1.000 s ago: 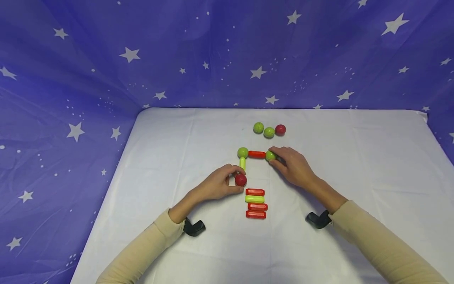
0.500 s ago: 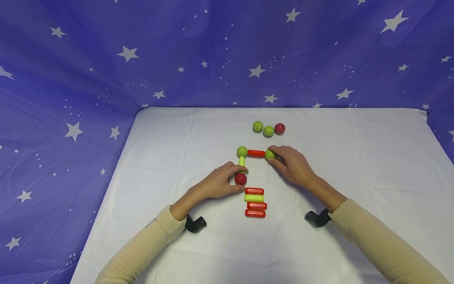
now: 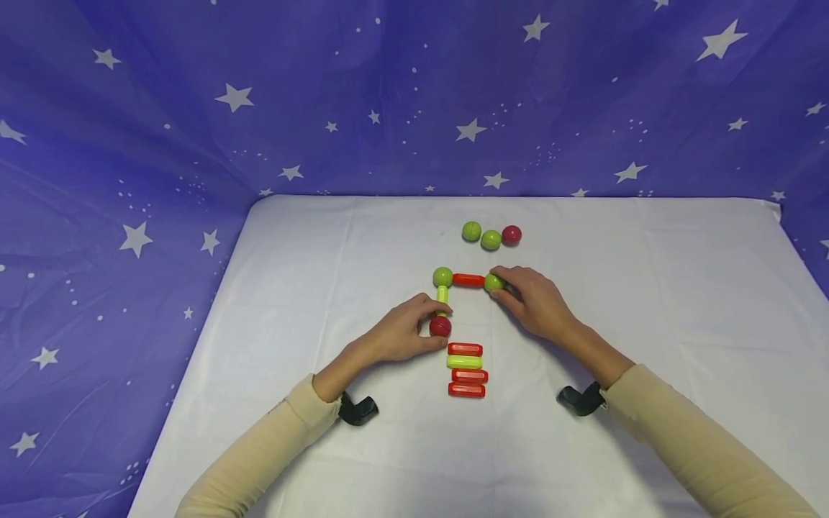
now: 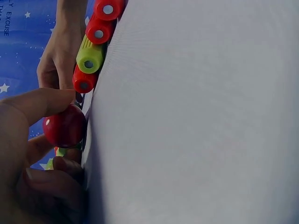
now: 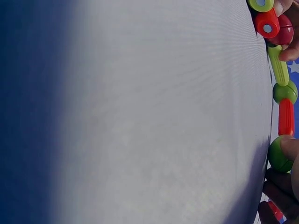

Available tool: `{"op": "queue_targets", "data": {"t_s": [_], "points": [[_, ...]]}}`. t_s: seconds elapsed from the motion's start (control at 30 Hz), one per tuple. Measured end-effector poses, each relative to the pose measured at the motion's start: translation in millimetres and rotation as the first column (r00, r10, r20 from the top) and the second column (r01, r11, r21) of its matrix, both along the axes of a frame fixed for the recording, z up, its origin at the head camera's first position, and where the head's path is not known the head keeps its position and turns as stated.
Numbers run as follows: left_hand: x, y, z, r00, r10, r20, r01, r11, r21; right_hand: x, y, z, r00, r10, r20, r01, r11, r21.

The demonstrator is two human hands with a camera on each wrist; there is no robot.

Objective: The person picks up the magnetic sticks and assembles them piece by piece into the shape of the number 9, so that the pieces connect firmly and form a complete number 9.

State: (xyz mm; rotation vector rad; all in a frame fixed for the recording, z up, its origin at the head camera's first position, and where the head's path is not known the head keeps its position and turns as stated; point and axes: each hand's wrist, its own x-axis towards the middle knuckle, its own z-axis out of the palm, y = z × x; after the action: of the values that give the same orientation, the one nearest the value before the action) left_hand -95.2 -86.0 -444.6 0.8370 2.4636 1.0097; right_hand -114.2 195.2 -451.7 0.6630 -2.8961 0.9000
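My left hand (image 3: 408,332) pinches a red ball (image 3: 440,326) between thumb and fingers; the left wrist view shows the same red ball (image 4: 64,126) close up. The ball sits at the near end of a yellow-green magnetic rod (image 3: 442,296). That rod runs up to a green corner ball (image 3: 443,277), from which a red magnetic rod (image 3: 468,280) leads right to another green ball (image 3: 494,282). My right hand (image 3: 534,301) grips this green ball, seen also as a green ball (image 5: 279,155) in the right wrist view. Together the pieces form an L-shaped corner on the table.
Just nearer than the red ball lies a stack of loose rods, red (image 3: 466,390) and yellow-green (image 3: 464,362), side by side. Farther back are two green balls (image 3: 471,231) and a red ball (image 3: 512,235). A white cloth (image 3: 648,302) covers the table; a starry blue curtain (image 3: 414,93) hangs behind.
The left index finger has shifted slightly, now lying over the near end of the yellow-green rod, and the red ball sits right at it. The right hand stays on its green ball.
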Motion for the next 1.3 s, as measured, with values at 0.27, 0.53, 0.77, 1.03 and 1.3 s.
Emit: {"op": "queue_targets", "data": {"t_s": [0.27, 0.53, 0.77, 1.03, 1.3], "points": [[-2.9, 2.6, 3.9, 0.999, -0.039, 0.008, 0.04, 0.996, -0.082, 0.6, -0.6, 1.0, 1.0, -0.003, -0.005, 0.003, 1.0, -0.001], [-4.4, 2.8, 1.8, 0.999, -0.034, -0.008, 0.034, 0.996, -0.078, 0.6, -0.3, 1.3, 1.0, -0.002, 0.002, 0.002, 1.0, 0.005], [-4.1, 0.6, -1.6, 1.0, -0.01, -0.02, 0.01, 1.0, 0.01, 1.0, -0.6, 1.3, 1.0, 0.0, -0.001, 0.0, 1.0, 0.001], [-3.9, -0.9, -3.2, 0.999, -0.012, -0.038, 0.014, 0.998, 0.059, 1.2, -0.4, 0.4, 1.0, -0.004, 0.001, 0.004, 1.0, 0.003], [-5.2, -2.4, -5.0, 1.0, -0.01, -0.02, 0.011, 0.998, 0.067, 0.9, -0.2, -0.2, 1.0, -0.003, 0.002, 0.003, 1.0, 0.003]]}}
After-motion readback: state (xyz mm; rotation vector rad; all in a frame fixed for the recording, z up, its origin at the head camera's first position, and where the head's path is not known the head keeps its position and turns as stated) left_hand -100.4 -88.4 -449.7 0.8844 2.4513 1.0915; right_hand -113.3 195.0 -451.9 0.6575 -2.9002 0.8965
